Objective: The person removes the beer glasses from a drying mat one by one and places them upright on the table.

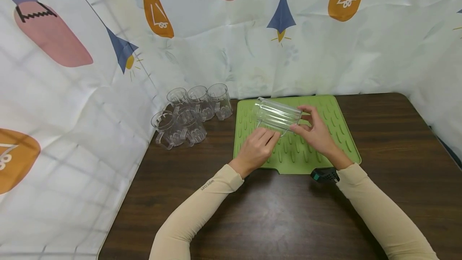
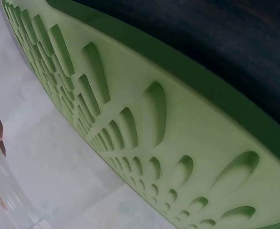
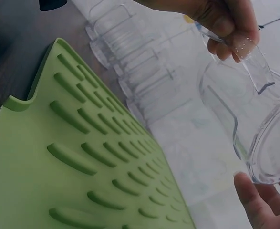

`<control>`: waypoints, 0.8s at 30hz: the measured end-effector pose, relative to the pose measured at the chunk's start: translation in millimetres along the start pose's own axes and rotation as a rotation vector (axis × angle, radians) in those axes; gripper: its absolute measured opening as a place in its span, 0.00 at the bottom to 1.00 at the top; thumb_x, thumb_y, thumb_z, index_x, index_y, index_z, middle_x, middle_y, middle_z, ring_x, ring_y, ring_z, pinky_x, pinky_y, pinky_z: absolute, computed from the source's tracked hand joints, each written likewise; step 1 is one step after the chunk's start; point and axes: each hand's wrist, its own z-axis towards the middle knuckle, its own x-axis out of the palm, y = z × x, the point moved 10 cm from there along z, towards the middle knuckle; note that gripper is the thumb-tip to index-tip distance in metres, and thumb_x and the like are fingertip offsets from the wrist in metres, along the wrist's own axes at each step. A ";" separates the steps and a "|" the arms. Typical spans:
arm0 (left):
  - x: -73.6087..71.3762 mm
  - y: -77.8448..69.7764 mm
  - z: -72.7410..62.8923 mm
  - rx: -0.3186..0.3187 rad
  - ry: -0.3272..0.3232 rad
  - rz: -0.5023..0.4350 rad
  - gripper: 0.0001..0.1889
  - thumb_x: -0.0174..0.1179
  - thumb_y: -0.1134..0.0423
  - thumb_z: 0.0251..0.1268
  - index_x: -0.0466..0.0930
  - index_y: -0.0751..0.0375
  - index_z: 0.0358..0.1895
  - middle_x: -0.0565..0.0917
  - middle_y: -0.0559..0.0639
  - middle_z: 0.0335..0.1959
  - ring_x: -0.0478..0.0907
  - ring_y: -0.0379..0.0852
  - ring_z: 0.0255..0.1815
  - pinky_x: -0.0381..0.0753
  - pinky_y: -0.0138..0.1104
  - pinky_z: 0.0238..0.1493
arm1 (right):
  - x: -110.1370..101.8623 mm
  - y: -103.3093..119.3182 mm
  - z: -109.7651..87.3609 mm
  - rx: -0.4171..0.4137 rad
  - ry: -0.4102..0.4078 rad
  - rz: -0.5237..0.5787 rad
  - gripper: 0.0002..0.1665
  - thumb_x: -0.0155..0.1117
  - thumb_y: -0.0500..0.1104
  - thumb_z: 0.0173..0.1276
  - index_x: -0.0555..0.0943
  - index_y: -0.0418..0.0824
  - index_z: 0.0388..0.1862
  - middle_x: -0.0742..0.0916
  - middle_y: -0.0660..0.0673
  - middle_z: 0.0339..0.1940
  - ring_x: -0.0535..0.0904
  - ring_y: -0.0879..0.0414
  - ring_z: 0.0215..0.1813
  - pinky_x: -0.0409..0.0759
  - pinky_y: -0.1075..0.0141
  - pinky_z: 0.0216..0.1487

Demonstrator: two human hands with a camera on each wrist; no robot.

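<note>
A clear mug (image 1: pixel 278 112) lies tilted on its side in the air over the green ribbed mat (image 1: pixel 326 105). My left hand (image 1: pixel 255 149) grips its handle (image 3: pixel 256 71), fingers curled round it. At the base end, my right hand (image 1: pixel 313 131) holds the mug between thumb and fingers, its fingertips right at the base rim in the right wrist view. The mug's mouth points left and toward the back in the head view. Only part of the mug (image 2: pixel 8 195) shows at the lower left of the left wrist view.
Several clear mugs (image 1: pixel 193 125) stand upright in two rows at the table's back left, handles toward the front. The dark wooden table (image 1: pixel 252 220) runs up to a patterned curtain (image 1: pixel 231 59) behind and at the left. Raised ribs cover the mat.
</note>
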 end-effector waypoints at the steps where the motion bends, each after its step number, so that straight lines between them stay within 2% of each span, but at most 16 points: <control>1: 0.1 -0.2 0.2 0.001 0.001 0.000 0.10 0.55 0.70 0.76 0.88 0.61 0.45 0.89 0.47 0.39 0.83 0.42 0.40 0.85 0.31 0.46 | 0.5 -1.3 0.2 0.006 0.002 0.005 0.36 0.61 0.34 0.76 0.58 0.40 0.77 0.67 0.44 0.71 0.71 0.60 0.66 0.84 0.79 0.51; 14: -1.1 -2.7 0.1 0.002 -0.011 0.010 0.09 0.58 0.66 0.77 0.89 0.60 0.45 0.90 0.47 0.39 0.84 0.41 0.40 0.86 0.30 0.47 | 0.6 -0.3 2.0 -0.035 -0.021 0.026 0.35 0.63 0.32 0.74 0.60 0.32 0.75 0.71 0.53 0.66 0.73 0.63 0.63 0.83 0.80 0.54; 24: 2.3 -3.8 -3.6 -0.016 0.022 -0.022 0.10 0.55 0.68 0.77 0.87 0.60 0.46 0.89 0.47 0.40 0.84 0.42 0.41 0.85 0.32 0.46 | -0.3 -2.1 2.2 -0.049 -0.041 0.052 0.34 0.64 0.30 0.72 0.62 0.31 0.73 0.72 0.57 0.65 0.74 0.62 0.64 0.82 0.80 0.55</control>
